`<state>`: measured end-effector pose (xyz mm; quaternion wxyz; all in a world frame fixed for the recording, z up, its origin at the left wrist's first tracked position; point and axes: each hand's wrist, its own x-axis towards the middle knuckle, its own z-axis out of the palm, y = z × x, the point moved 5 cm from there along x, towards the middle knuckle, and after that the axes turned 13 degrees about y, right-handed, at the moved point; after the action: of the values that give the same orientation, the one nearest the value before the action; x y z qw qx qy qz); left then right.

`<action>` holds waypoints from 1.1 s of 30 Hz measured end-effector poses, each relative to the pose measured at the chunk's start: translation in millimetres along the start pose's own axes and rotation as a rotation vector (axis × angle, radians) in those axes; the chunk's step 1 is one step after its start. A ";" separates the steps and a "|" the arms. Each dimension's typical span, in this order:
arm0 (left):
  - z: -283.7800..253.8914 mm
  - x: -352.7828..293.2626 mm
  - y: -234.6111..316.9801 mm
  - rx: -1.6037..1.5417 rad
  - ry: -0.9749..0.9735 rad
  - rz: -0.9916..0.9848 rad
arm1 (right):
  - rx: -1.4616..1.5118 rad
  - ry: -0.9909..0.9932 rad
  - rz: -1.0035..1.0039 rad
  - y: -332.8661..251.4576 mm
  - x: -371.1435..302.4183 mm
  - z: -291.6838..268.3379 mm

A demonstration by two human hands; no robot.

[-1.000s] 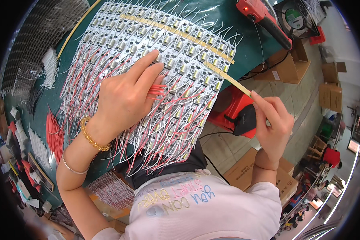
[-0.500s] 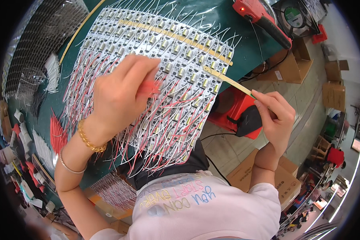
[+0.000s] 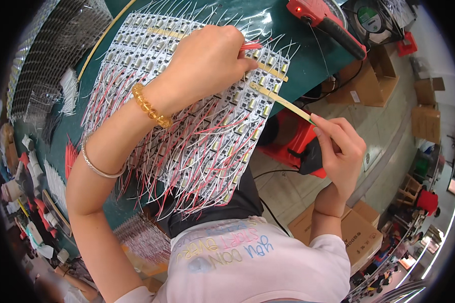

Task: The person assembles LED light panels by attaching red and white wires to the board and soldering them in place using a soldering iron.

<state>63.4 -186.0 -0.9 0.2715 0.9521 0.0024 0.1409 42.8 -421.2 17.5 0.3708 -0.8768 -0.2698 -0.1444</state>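
We have the left hand (image 3: 212,60) closed on a small bunch of red wires (image 3: 251,45), ends poking out past the fingers; exact fingertip contact is hidden. Right hand (image 3: 341,151) pinches a flat yellow stick (image 3: 285,103) between thumb and fingers, its far end resting on the panel of small circuit boards (image 3: 131,36) near the right edge. Panel lies under the left hand, on the table, near end over the lap. Progress, our call: near rows carry dense red and white leads (image 3: 187,166), so those look done; the visible far rows show no red ones, so they look left. A second yellow strip (image 3: 270,71) lies across those far rows. Surface is a green table (image 3: 308,76), with a loose red wire bundle (image 3: 71,159) and white wire bundle (image 3: 69,91) to the left, red-handled tool (image 3: 328,25) and black fan (image 3: 370,20) at far right. Beyond: red stool (image 3: 283,146), open cardboard box (image 3: 374,91), tiled floor, more workbenches.
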 end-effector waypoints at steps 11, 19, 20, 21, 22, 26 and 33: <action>2.0 2.6 -9.4 -0.171 -0.073 -0.098 | -0.011 0.032 -0.039 0.4 1.2 3.7; -5.3 -10.0 -15.2 -0.501 -0.190 -0.139 | -0.042 0.058 -0.040 -8.1 2.7 -1.4; -6.6 -9.6 -16.6 -0.479 -0.187 -0.213 | -0.038 0.058 -0.052 -8.6 3.1 -0.8; -6.5 -9.4 -18.3 -0.457 -0.184 -0.286 | -0.041 0.061 -0.050 -8.2 2.8 -1.4; -6.2 -10.1 -16.3 -0.454 -0.180 -0.287 | -0.036 0.053 -0.047 -8.2 3.3 -0.7; -2.6 1.3 -3.1 -0.207 -0.044 -0.104 | -0.040 0.051 -0.035 -7.9 1.3 -0.2; 3.1 16.4 16.3 0.094 -0.063 -0.002 | -0.078 0.034 -0.034 -8.0 1.1 -5.1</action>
<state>78.8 -200.1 9.5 0.2264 0.9678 0.0017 0.1104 38.8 -419.8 26.0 0.3384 -0.8834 -0.2724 -0.1757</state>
